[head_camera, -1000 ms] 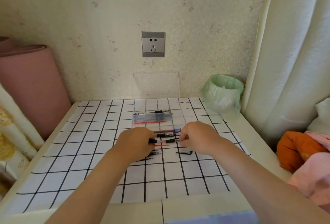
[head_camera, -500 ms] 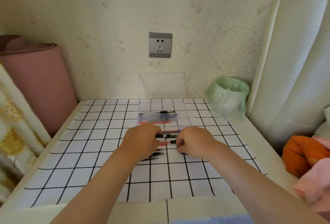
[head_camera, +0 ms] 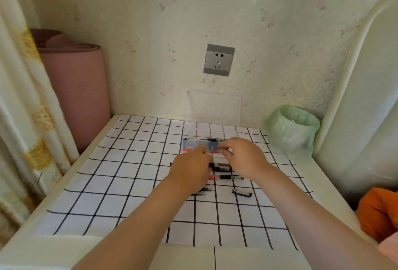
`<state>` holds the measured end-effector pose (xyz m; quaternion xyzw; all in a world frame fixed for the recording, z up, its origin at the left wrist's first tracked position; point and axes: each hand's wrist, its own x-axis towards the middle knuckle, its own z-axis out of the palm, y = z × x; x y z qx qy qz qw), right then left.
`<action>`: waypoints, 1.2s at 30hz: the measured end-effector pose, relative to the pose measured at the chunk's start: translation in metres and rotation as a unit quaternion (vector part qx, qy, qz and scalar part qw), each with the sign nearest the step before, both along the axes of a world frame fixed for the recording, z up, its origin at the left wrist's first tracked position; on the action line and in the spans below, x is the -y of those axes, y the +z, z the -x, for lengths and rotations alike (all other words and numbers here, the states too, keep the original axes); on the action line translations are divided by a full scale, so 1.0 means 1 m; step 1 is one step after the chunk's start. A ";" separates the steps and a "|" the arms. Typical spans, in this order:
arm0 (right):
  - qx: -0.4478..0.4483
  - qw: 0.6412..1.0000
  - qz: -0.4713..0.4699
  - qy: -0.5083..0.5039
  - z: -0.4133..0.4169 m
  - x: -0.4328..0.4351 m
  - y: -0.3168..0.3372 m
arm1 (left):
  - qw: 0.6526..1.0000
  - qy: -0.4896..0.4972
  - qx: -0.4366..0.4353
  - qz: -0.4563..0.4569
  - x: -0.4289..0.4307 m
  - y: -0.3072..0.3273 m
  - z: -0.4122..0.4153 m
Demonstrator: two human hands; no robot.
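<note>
Head-camera view: the left hand [head_camera: 191, 169] and right hand [head_camera: 244, 160] are held with curled fingers [head_camera: 225, 146] above the clear box [head_camera: 191, 143] on the checked surface [head_camera: 129, 162]. Whether anything is pinched cannot be told through blur.

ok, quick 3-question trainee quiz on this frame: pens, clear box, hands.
1. True or false: the clear box has its lid shut.
2. What stands to the right of the box? A) a green-bagged bin B) a kettle C) a lamp
3. Do the fingertips of the left hand and right hand meet over the box or over the loose pens?

Key: 1 false, the lid stands upright behind the box. 2 A. 3 over the box; the loose pens lie nearer the person.
</note>
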<state>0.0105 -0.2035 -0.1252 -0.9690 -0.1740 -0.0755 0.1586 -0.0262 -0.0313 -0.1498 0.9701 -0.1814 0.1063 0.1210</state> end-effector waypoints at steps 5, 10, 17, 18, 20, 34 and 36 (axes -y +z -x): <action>-0.044 0.992 0.111 0.034 -0.031 -0.014 0.011 | 1.000 0.000 -0.009 0.002 -0.006 -0.004 -0.002; -0.066 0.972 0.215 0.066 -0.049 -0.030 0.009 | 1.000 0.003 -0.008 0.015 -0.012 -0.004 -0.003; -0.065 0.963 0.262 0.030 -0.059 -0.036 0.003 | 0.999 0.009 -0.023 0.027 -0.015 -0.001 -0.004; -0.062 0.962 0.266 0.026 -0.059 -0.035 0.002 | 0.999 0.012 -0.028 0.028 -0.015 -0.002 -0.004; -0.061 0.961 0.268 0.023 -0.060 -0.034 -0.001 | 0.999 0.013 -0.035 0.023 -0.014 -0.001 -0.004; -0.030 0.997 0.061 0.030 -0.030 -0.009 0.014 | 0.998 -0.004 -0.063 0.030 -0.006 0.009 0.000; -0.031 0.999 0.012 0.028 -0.016 -0.004 0.012 | 0.999 -0.017 -0.046 0.022 -0.004 0.010 0.000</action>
